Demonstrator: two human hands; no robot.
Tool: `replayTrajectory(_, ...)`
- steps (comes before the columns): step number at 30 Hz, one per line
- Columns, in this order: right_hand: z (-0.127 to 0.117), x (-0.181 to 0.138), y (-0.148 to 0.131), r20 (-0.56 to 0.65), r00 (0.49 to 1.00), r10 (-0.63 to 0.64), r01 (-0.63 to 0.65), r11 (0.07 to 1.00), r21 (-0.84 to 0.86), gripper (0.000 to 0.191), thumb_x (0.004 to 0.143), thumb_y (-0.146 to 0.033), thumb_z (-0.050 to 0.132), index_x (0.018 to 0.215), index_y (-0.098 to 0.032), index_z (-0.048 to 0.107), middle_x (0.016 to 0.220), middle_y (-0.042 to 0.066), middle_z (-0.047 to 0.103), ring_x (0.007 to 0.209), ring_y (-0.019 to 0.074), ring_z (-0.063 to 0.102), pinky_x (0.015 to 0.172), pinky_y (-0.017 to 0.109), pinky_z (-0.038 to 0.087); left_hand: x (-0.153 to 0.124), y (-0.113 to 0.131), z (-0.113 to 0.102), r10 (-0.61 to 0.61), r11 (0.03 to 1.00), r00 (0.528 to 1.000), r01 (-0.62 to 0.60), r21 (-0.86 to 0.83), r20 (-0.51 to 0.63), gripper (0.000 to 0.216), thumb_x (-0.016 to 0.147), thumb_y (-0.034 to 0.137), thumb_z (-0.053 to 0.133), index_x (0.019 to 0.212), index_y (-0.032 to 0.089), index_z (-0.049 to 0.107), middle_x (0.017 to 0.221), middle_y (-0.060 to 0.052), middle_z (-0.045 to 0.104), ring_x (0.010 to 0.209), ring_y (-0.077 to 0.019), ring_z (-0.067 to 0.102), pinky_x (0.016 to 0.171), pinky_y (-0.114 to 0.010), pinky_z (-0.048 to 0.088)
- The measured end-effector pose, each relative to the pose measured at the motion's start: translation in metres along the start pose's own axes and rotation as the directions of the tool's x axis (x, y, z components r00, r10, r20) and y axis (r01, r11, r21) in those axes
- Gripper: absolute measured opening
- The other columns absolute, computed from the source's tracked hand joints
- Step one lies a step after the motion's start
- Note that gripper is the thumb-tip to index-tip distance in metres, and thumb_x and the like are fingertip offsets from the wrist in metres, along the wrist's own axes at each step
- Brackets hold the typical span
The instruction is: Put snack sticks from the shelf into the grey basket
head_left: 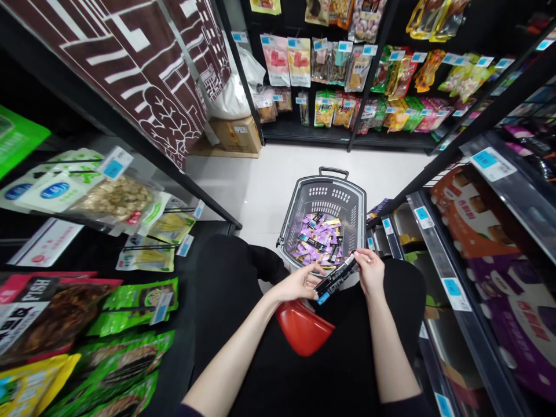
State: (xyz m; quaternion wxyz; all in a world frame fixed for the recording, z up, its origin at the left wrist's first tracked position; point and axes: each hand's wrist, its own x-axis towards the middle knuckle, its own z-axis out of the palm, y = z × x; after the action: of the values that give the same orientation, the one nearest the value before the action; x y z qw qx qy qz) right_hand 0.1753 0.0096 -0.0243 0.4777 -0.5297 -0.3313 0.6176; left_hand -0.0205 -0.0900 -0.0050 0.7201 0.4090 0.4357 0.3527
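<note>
At the far left, snack pouches (119,194) hung and lay on a dark rack, overlapping too much to count. Next came a brown printed panel (143,110), then one cardboard box (241,134) on the floor and, on the back rack above it, one pink pouch (277,61) beside one cream pouch (299,61). The left hand (299,284) had its fingers closed on the lower-left end of one black packet (334,278). Just below sat one red container (304,327), over the person's lap. One grey basket (354,217) stood ahead, holding a heap of mostly purple packets (319,237) (too jumbled to number). The black packet was over the basket's near edge, its long axis slanting — blue end down-left, other end up-right — where the right hand (371,269) pinched it. Farther right, one orange carton (469,211) and one purple carton (512,315) filled a shelf.
</note>
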Motion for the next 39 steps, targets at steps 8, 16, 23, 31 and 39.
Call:
replayTrajectory(8,0.000,-0.002,0.005,-0.050,0.997,-0.062,0.047,0.962,-0.270,0.026,0.057,-0.034,0.071,0.072,-0.015,0.063,0.054,0.001,0.062,0.048,0.0131,0.053,0.046,0.023,0.038,-0.001,0.000,0.006,-0.077,0.977,0.983,0.107,-0.183,0.167,0.067,0.054,0.005,0.066,0.112,0.024,0.038,0.086,0.001,0.060,0.063,-0.0095,0.058,0.055,-0.019,0.041)
replayTrajectory(16,0.028,-0.022,0.009,0.262,0.965,-0.017,0.108,0.935,-0.337,0.017,0.060,-0.031,0.068,0.065,-0.016,0.064,0.047,-0.004,0.055,0.045,0.0095,0.044,0.045,0.021,0.033,0.018,-0.015,0.025,-0.055,0.990,0.989,0.036,-0.139,-0.136,0.018,0.070,0.029,0.063,0.079,0.013,0.060,0.063,0.002,0.059,0.058,-0.0128,0.055,0.058,-0.024,0.041)
replayTrajectory(23,0.027,-0.021,0.007,0.267,0.962,0.049,0.007,0.978,-0.208,0.021,0.058,-0.034,0.072,0.067,-0.016,0.063,0.046,-0.005,0.053,0.043,0.0093,0.045,0.045,0.022,0.035,0.012,-0.006,0.022,-0.053,0.982,0.998,0.048,-0.185,-0.022,0.032,0.060,0.022,0.074,0.089,0.011,0.065,0.081,-0.005,0.069,0.076,-0.0182,0.063,0.071,-0.027,0.046)
replayTrajectory(31,0.008,-0.007,0.003,0.046,0.999,0.017,-0.014,0.996,-0.085,0.022,0.053,-0.029,0.075,0.068,-0.015,0.064,0.048,-0.004,0.057,0.043,0.0094,0.049,0.045,0.022,0.037,0.003,-0.012,0.014,-0.099,0.941,0.963,0.172,-0.292,0.249,0.064,0.060,0.008,0.073,0.118,0.019,0.046,0.100,-0.014,0.068,0.086,-0.0250,0.067,0.068,-0.032,0.051)
replayTrajectory(39,-0.005,0.003,0.000,0.093,0.990,0.109,-0.106,0.994,-0.040,0.027,0.052,-0.030,0.077,0.069,-0.017,0.062,0.051,-0.003,0.059,0.046,0.0124,0.055,0.044,0.023,0.042,-0.003,-0.004,0.019,0.012,0.917,0.950,0.113,-0.382,0.312,0.085,0.050,0.001,0.077,0.125,0.021,0.042,0.119,-0.016,0.058,0.108,-0.0292,0.058,0.080,-0.033,0.048)
